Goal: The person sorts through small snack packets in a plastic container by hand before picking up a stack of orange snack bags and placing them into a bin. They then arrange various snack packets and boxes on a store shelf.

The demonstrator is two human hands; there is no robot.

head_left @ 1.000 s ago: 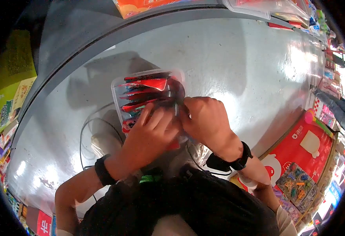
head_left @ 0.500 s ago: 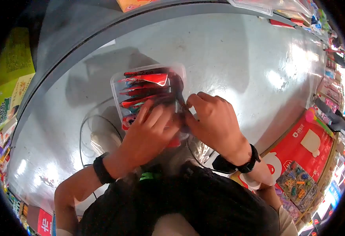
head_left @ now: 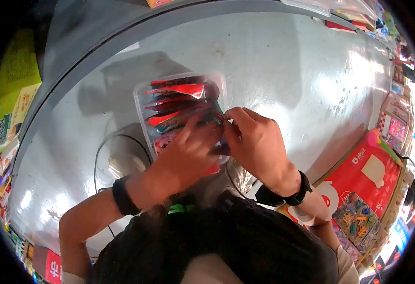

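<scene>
A clear plastic box (head_left: 141, 105) stands on the floor in front of me, filled with a row of red and black flat packets (head_left: 179, 90). Over the lower part of the box reaches my left hand (head_left: 184, 146), its fingers smeared by motion against the packets. At the right side of the box, my right hand (head_left: 258, 142) has thumb and forefinger pinched on the dark edge of a packet (head_left: 218, 111). Just left of my left hand shows a red packet with a printed picture (head_left: 165, 140). The lower end of the box is hidden behind my hands.
A thin black cable (head_left: 97, 163) loops on the grey floor (head_left: 259, 57) beside a light shoe (head_left: 124, 165). On the right lie a red printed carton (head_left: 368, 175) and a bag of small colourful pieces (head_left: 359, 220). A green carton (head_left: 13, 94) stands on the left.
My left hand has shifted slightly down and still blurs over the packets. My right hand keeps its pinch at the box's right side, and the packets have shifted a little.
</scene>
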